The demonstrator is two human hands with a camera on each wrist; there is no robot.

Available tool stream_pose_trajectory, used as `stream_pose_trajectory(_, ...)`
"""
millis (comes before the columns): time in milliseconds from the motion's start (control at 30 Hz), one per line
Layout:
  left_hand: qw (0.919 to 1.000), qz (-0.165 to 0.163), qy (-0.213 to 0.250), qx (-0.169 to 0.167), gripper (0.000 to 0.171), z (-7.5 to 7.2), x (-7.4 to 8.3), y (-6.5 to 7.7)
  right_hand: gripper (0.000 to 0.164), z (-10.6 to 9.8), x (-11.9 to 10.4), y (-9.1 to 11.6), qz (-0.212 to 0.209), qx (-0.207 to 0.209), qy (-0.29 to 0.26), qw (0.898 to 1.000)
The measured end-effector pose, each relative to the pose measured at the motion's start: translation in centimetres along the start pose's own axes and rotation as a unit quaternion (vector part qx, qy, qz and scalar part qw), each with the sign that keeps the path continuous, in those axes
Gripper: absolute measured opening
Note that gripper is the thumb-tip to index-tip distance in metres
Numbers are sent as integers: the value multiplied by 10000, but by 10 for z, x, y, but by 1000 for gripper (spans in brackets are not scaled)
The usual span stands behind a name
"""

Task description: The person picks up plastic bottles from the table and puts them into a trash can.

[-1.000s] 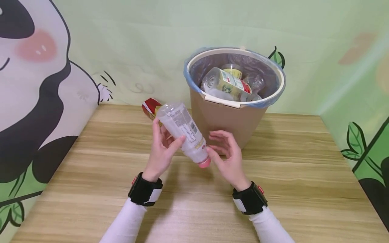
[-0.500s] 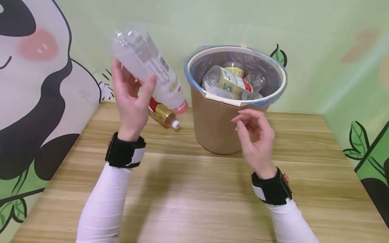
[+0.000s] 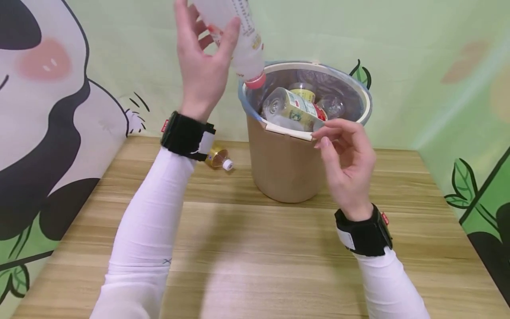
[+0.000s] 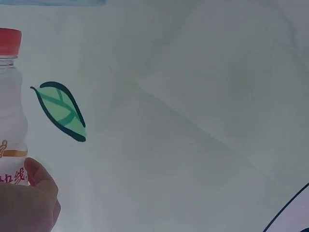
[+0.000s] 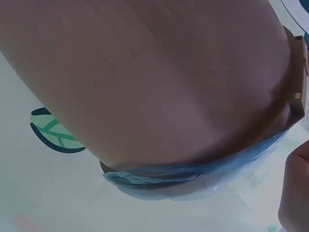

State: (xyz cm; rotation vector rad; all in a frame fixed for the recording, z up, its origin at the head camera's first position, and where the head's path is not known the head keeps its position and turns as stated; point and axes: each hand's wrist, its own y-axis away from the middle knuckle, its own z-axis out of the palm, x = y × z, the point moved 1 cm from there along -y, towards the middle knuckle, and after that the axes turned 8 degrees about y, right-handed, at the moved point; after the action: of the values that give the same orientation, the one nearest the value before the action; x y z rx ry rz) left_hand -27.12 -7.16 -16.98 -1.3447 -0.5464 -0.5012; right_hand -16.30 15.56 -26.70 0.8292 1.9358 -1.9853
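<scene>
In the head view my left hand (image 3: 205, 66) grips a clear plastic bottle (image 3: 250, 46) with a pinkish-red cap, raised at the back left. The bottle tilts, its cap pointing down over the left rim of a brown trash bin (image 3: 287, 166). Its upper end is cut off by the frame's edge. The left wrist view shows the same bottle (image 4: 10, 101) at its left side, with curled fingers on it. My right hand (image 3: 350, 166), loosely bent and holding nothing, hovers by the bin's front rim; whether the fingertips touch the rim I cannot tell.
A blue liner bag (image 5: 193, 179) folds over the bin's rim. Several discarded containers lie inside, among them a labelled clear jar (image 3: 295, 110). On the wooden table (image 3: 255, 248), left of the bin, a yellow bottle with a white cap (image 3: 219, 158) lies partly behind my left wrist.
My right hand has left the bottle's cap end and moved right, to the bin's front rim. The left hand first lifted the bottle up and left, then carried it right towards the bin.
</scene>
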Motion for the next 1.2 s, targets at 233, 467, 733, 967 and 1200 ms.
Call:
stream_pose_trajectory(233,9660,-411,-2225,-1248,73,30,-14,-10,23,1,1,4,26,-68,105,9999)
stream_pose_trajectory(467,9104,-819,-3457,-2121,83,36,-13,1,23,0,4,5,99,-37,51,9999)
stream_pose_trajectory(733,9248,-754,-3179,-1948,65,26,-16,15,23,-4,8,9,193,-15,37,9998)
stream_pose_trajectory(967,9339,-762,-2997,-1794,55,9,-23,34,21,-9,13,17,397,-53,12,9992)
stream_pose_trajectory(1200,9387,-400,-3029,-1595,47,-14,-37,64,13,-12,22,38,796,-374,343,9955)
